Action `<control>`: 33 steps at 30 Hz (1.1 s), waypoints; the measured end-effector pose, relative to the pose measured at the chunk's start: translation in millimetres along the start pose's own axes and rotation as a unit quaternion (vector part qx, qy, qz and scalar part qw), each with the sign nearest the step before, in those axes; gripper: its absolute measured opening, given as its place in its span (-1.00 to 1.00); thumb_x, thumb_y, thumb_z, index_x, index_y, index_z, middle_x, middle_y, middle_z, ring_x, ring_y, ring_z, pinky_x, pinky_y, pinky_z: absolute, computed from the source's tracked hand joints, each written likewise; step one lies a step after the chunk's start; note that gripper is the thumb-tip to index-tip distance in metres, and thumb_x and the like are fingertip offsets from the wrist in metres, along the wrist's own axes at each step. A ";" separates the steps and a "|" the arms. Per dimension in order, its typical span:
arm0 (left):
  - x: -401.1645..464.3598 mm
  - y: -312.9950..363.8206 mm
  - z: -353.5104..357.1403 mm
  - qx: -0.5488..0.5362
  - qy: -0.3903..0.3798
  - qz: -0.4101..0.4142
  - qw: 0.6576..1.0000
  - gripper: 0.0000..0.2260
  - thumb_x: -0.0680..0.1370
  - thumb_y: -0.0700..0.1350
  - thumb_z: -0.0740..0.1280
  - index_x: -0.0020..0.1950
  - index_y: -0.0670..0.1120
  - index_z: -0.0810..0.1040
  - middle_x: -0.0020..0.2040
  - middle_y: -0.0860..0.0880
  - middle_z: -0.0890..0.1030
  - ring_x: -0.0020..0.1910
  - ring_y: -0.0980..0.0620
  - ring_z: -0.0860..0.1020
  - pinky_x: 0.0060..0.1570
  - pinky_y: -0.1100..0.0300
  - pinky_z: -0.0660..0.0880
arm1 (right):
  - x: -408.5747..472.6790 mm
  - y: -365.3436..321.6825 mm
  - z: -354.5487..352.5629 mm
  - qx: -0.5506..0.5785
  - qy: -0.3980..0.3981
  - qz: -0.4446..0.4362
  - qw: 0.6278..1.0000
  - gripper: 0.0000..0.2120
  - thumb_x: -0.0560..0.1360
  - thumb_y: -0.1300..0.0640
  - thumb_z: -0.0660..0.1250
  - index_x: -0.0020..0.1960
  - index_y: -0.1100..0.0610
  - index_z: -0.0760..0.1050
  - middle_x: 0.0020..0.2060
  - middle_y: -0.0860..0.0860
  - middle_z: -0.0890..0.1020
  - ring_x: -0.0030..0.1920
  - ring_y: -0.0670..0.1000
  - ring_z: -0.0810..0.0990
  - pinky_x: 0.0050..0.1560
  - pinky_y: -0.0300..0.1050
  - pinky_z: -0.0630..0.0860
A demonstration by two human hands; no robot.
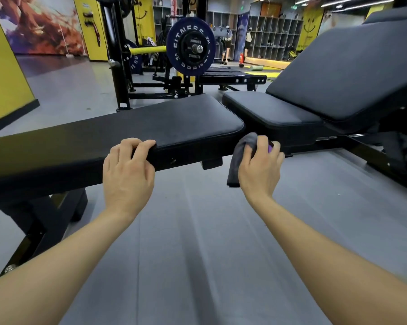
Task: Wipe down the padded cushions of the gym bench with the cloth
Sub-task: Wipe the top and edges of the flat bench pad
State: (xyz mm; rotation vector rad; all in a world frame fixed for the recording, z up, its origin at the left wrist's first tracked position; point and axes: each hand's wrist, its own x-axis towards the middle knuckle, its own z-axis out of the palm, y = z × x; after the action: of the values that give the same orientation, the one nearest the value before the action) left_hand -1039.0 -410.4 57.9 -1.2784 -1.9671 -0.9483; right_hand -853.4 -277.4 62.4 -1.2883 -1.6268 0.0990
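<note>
1. Right hand (260, 164) grips the grey cloth (241, 158) against the flat cushion's (151, 127) near end corner.
2. Left hand (127, 170) curls over that cushion's near edge, bracing.
3. Judged: edge wiping under way; next, sweep the top.

Left hand (127, 171) is gripping the near edge of the flat bench cushion (132, 127), fingers (140, 145) curling over it. Right hand (260, 165) is holding a grey cloth (241, 152) just beside that cushion's end, below the seat pad (271, 111).
</note>
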 end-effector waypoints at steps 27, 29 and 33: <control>1.0 -6.8 -6.8 -0.021 -0.021 0.022 0.999 -0.64 0.46 -0.31 0.30 0.25 -0.10 0.51 0.10 -0.08 0.50 0.04 -0.14 0.46 -0.01 0.04 0.40 | -16.8 -28.4 16.9 0.038 0.053 -0.032 0.997 -0.83 0.49 0.14 0.24 0.07 0.16 0.38 0.04 0.18 0.41 -0.06 0.19 0.37 -0.27 0.06 0.47; -0.9 -12.8 -7.7 -0.025 -0.026 0.037 0.999 -0.62 0.46 -0.32 0.30 0.26 -0.11 0.50 0.13 -0.08 0.50 0.06 -0.11 0.47 0.00 0.06 0.41 | -33.4 -39.8 29.4 0.020 0.064 -0.054 0.996 -0.82 0.45 0.18 0.30 0.01 0.13 0.35 -0.01 0.19 0.42 -0.13 0.19 0.37 -0.30 0.04 0.42; -5.7 -23.0 -8.7 -0.004 -0.026 0.067 0.997 -0.60 0.47 -0.30 0.32 0.31 -0.11 0.46 0.16 -0.08 0.49 0.08 -0.09 0.48 0.05 0.05 0.44 | -76.2 -62.9 50.2 -0.052 0.002 -0.270 0.961 -0.72 0.34 0.26 0.38 0.00 0.06 0.41 -0.06 0.13 0.46 -0.22 0.15 0.37 -0.32 -0.04 0.31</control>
State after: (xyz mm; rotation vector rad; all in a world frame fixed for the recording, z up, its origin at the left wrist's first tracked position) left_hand -1057.5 -426.8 52.8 -1.4341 -1.8912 -0.8653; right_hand -939.2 -337.9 26.9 -0.8764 -1.9439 -0.3267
